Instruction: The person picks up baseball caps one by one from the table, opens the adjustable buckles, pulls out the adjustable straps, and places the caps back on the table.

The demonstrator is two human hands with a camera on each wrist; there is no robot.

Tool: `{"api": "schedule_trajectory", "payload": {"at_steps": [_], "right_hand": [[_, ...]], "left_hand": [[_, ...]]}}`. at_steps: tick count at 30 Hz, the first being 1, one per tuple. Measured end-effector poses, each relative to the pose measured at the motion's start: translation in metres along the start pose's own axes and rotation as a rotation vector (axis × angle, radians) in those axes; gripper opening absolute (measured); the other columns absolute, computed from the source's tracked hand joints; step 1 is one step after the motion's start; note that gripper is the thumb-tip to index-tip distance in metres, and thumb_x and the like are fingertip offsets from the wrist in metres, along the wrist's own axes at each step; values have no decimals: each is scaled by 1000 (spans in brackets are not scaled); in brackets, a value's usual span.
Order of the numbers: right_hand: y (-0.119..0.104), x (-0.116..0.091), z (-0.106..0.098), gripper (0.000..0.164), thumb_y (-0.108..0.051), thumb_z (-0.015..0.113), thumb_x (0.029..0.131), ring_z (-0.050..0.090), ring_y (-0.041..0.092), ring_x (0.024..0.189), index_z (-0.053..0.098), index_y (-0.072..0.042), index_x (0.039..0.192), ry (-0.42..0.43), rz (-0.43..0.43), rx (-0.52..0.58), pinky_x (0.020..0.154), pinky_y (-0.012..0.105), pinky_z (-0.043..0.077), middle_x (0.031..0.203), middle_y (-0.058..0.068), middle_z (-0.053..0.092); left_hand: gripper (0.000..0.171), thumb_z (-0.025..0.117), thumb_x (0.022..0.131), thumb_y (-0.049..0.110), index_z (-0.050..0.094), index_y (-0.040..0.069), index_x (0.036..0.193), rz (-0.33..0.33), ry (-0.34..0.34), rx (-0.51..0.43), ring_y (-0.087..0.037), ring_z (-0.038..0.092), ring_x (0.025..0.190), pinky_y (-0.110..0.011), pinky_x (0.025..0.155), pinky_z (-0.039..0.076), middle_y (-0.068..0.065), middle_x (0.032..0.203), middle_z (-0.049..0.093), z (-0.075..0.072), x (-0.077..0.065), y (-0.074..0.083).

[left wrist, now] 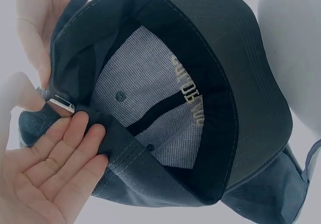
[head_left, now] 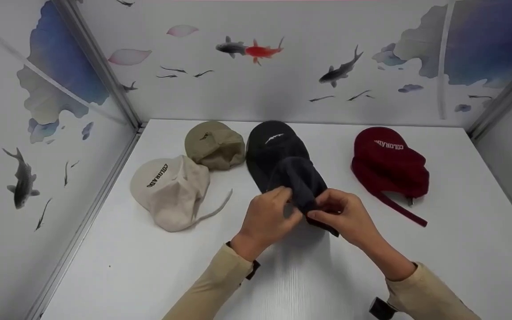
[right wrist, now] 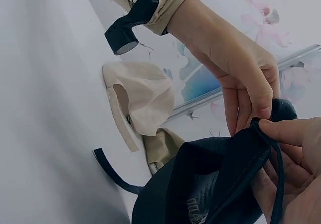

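Both hands hold a dark navy cap (head_left: 299, 178), its open underside and brim showing in the left wrist view. My left hand (head_left: 266, 220) pinches the back of the cap beside a metal buckle (left wrist: 61, 104), thumb on one side and fingertips on the other. Opposite it, my right hand (head_left: 349, 217) grips the cap's back edge by the strap, thumb (right wrist: 283, 131) pressing near the left fingertips. A loose length of strap (right wrist: 279, 184) hangs along the right palm. Directly behind, a black cap (head_left: 278, 140) lies on the white table (head_left: 149, 271), partly covered by the held cap.
To the left lie a cream cap (head_left: 174, 195) with its strap stretched out and, farther back, an olive cap (head_left: 214, 144) touching or close to the black one. A dark red cap (head_left: 389, 164) lies at the right, strap trailing forward. A printed wall (head_left: 300, 93) borders the table's back.
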State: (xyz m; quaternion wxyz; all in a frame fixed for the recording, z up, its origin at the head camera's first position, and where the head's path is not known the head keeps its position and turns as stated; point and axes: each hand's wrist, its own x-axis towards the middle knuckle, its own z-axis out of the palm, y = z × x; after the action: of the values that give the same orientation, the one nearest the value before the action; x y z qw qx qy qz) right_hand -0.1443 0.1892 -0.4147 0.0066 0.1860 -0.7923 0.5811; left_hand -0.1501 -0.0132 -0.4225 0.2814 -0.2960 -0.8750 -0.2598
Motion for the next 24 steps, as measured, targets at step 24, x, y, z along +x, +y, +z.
{"api": "schedule_trajectory", "payload": {"at_steps": [24], "right_hand": [[2, 0, -5, 15, 3, 66, 88, 64, 7, 77, 63, 4, 104, -19, 124, -50, 69, 18, 54, 95, 15, 68]], "left_hand": [[23, 73, 91, 20, 63, 12, 110, -108, -174, -182, -16, 55, 98, -28, 88, 51, -4, 108, 55, 1, -7, -6]]}}
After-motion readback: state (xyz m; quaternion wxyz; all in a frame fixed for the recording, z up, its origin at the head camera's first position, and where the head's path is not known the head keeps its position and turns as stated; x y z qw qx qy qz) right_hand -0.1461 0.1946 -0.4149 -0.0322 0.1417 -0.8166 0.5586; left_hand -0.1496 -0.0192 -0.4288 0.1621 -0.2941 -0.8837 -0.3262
